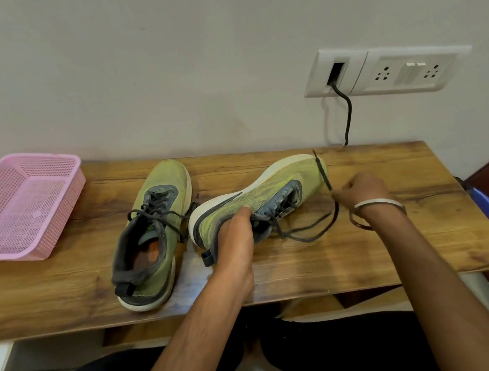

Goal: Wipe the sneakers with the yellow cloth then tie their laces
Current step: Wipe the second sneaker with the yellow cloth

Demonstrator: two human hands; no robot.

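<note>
Two green-and-grey sneakers lie on the wooden table [371,249]. The left sneaker [152,229] stands upright, toe pointing away, its dark laces loose. The right sneaker [269,191] is tipped on its side with the white sole facing away. My left hand [233,237] grips its heel and collar. My right hand [360,191] pinches one dark lace [325,177], pulled out to the right; the lace end sticks up past the toe. A second lace loop [309,232] trails on the table. No yellow cloth is in view.
A pink perforated plastic basket [17,208] sits at the table's back left. A wall socket panel [387,69] with a black cable [348,114] hangs behind the table. A blue object [488,207] and dark furniture stand off the right edge.
</note>
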